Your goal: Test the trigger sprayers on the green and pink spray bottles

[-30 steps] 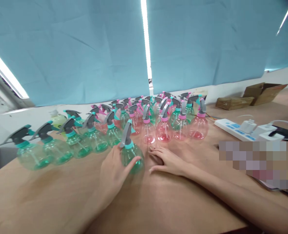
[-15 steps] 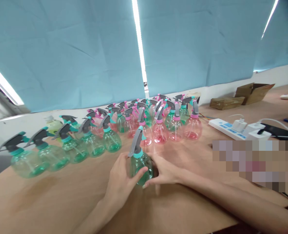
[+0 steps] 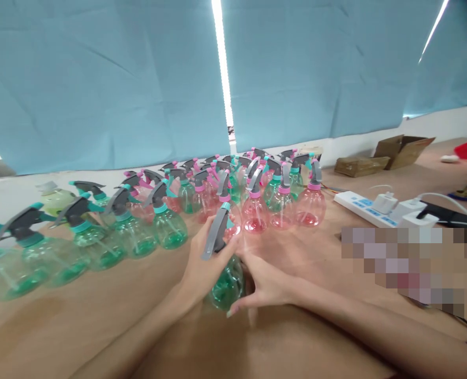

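Note:
In front of me a green spray bottle (image 3: 226, 288) with a grey and teal trigger head stands on the wooden table (image 3: 146, 326). My left hand (image 3: 207, 258) is wrapped round its neck, just under the trigger head. The thumb lies across the front and the other fingers are mostly hidden behind. My right hand (image 3: 267, 281) curves round the right side of the bottle's round body, its thumb low near the base. Beyond stand several pink spray bottles (image 3: 255, 213), and a row of green spray bottles (image 3: 132, 234) runs off to the left.
On the right lies a white power strip (image 3: 363, 210) with plugged-in chargers and cables. Behind it are cardboard boxes (image 3: 403, 152). A pale green bottle (image 3: 55, 200) stands behind the left row. Blue sheeting (image 3: 146, 84) hangs at the back. One patch on the right is pixelated.
My left hand has slid up from the bottle's body to its neck. The right hand stays round the body. The view has turned slightly, shifting the left row further left.

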Demonstrator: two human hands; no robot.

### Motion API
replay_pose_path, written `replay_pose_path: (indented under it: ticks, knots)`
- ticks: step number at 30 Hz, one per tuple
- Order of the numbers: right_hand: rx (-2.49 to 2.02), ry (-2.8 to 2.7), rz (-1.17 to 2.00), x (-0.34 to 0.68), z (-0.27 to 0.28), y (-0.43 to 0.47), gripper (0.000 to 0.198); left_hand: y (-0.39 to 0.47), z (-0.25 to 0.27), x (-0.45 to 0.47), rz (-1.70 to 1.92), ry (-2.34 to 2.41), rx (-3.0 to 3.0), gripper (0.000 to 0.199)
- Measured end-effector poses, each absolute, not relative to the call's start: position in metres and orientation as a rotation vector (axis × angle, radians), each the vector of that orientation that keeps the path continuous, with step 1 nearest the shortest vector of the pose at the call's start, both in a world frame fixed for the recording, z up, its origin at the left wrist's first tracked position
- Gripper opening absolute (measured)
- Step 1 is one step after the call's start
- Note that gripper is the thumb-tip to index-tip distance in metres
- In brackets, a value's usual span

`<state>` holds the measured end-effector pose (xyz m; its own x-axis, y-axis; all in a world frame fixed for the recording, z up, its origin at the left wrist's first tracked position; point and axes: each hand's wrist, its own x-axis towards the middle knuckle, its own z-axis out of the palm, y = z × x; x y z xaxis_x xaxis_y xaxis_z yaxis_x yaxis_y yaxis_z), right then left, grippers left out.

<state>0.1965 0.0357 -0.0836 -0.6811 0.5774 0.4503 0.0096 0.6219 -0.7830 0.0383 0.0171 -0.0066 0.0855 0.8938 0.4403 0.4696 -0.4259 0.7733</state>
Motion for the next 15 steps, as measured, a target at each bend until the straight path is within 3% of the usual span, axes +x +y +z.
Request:
replay_pose_path:
  ticks: [9,15]
  knots:
    - [-0.563,-2.205,0.993,0.210,-0.090,0.043,0.084,0.011,0.002,0.023,1.297,1.356,1.879,0.027]
    - [-0.795,-2.061,0.857,0.211,-0.092,0.049,0.040,0.011,0.005,0.018,1.246,1.270,1.883,0.033]
